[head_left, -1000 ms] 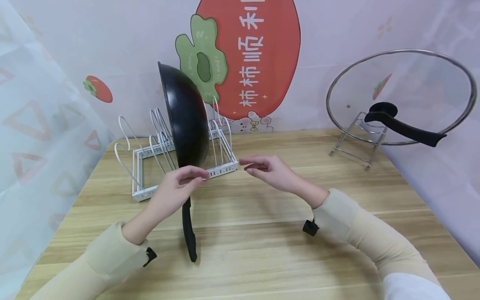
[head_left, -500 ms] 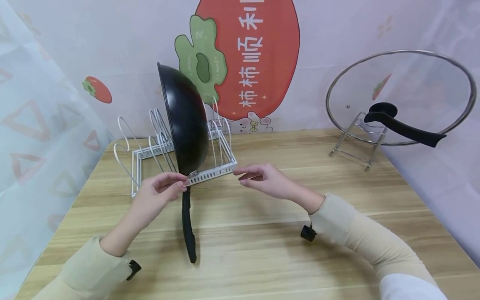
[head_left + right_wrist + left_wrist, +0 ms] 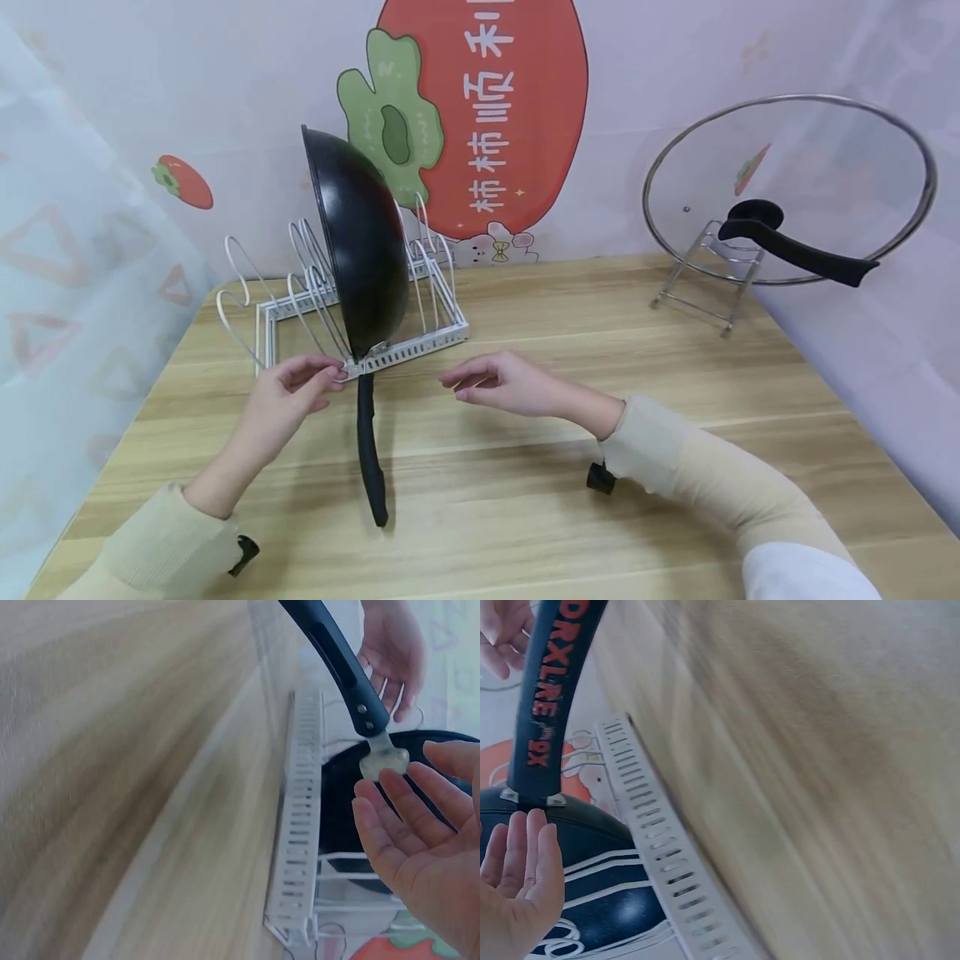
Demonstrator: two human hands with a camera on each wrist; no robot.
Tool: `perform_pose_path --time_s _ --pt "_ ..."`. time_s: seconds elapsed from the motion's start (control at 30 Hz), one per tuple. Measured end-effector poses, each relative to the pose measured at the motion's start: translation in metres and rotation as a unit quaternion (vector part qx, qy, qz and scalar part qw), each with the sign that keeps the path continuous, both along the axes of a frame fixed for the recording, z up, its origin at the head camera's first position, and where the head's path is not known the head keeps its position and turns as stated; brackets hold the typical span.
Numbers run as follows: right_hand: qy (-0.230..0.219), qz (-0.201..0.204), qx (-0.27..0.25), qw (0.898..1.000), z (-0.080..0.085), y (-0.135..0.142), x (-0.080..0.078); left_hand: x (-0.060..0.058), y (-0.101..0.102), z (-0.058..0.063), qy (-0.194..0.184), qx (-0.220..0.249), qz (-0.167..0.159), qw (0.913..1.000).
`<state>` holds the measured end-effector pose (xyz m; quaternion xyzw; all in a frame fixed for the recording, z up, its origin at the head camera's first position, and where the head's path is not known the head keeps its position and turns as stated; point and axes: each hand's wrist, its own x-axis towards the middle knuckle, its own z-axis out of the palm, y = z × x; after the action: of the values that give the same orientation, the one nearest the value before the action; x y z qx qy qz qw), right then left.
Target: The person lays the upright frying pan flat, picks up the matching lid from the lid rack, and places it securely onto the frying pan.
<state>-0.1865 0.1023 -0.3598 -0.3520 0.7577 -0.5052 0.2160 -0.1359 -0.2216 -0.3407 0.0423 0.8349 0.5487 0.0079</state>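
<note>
A black wok (image 3: pixel 363 242) stands on its side in a white wire pan rack (image 3: pixel 420 346). Its long black handle (image 3: pixel 370 454) sticks out over the rack's front rail toward me. To the left of the handle, my left hand (image 3: pixel 281 408) is loosely curved, its fingertips close to the front rail, holding nothing. My right hand (image 3: pixel 513 385) hovers right of the handle with relaxed fingers, also holding nothing. Red lettering shows on the handle (image 3: pixel 551 697) in the left wrist view. A metal bracket (image 3: pixel 384 757) joins wok and handle in the right wrist view.
At the back right, a glass lid (image 3: pixel 787 108) with a steel rim and black handle leans upright in a small metal stand (image 3: pixel 697 304). The wooden table (image 3: pixel 555 517) meets a printed cloth backdrop (image 3: pixel 615 192) behind.
My left hand has drawn back leftward from in front of the wok's handle joint. My right hand has shifted a little left and nearer to me. Wok and rack stay put.
</note>
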Motion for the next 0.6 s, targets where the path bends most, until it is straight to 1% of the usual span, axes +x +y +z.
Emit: perform_pose_path --time_s 0.1,0.17,0.27,0.37,0.5,0.6 --pt "-0.015 0.017 0.009 1.000 -0.002 -0.008 0.003 -0.003 -0.004 -0.005 -0.040 0.011 0.004 0.9991" --pt "-0.022 0.025 0.015 0.999 -0.003 -0.013 0.005 -0.006 -0.005 -0.009 -0.075 0.023 -0.002 0.9969" --pt "-0.025 0.038 0.023 0.999 -0.004 -0.021 0.009 -0.012 -0.004 -0.013 -0.128 0.038 -0.017 0.9909" --pt "-0.026 0.050 0.026 0.998 -0.004 -0.029 0.013 -0.016 -0.003 -0.017 -0.171 0.054 -0.038 0.9831" --pt "-0.033 0.060 0.027 0.997 -0.008 -0.039 0.018 -0.019 -0.002 -0.019 -0.209 0.075 -0.057 0.9733" --pt "-0.051 0.070 0.018 0.996 -0.012 -0.046 0.021 -0.022 -0.002 -0.020 -0.230 0.077 -0.067 0.9679"
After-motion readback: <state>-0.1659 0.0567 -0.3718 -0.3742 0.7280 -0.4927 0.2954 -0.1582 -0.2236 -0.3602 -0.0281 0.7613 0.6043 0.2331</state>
